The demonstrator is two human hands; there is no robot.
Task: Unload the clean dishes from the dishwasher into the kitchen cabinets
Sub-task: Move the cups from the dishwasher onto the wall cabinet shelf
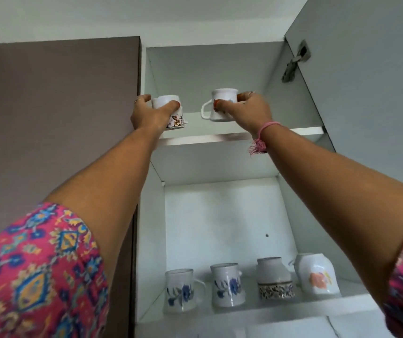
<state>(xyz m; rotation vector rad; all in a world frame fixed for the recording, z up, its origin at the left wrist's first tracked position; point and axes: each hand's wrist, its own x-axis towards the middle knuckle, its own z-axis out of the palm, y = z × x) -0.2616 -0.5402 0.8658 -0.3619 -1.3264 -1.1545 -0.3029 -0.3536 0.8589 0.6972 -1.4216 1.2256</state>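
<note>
Resting upside down on upper shelf (220, 137): two white floral mugs (222, 95).

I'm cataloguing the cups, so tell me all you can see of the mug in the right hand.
The mug is white and glossy, seemingly ceramic, with a faint floral print partly hidden by fingers. It stands upside down, flaring toward the rim, on the upper shelf near its middle. Its loop handle points left. The right hand grips its body; nothing else touches it.

Two mugs (168, 113) above four mugs (249, 284)
</note>
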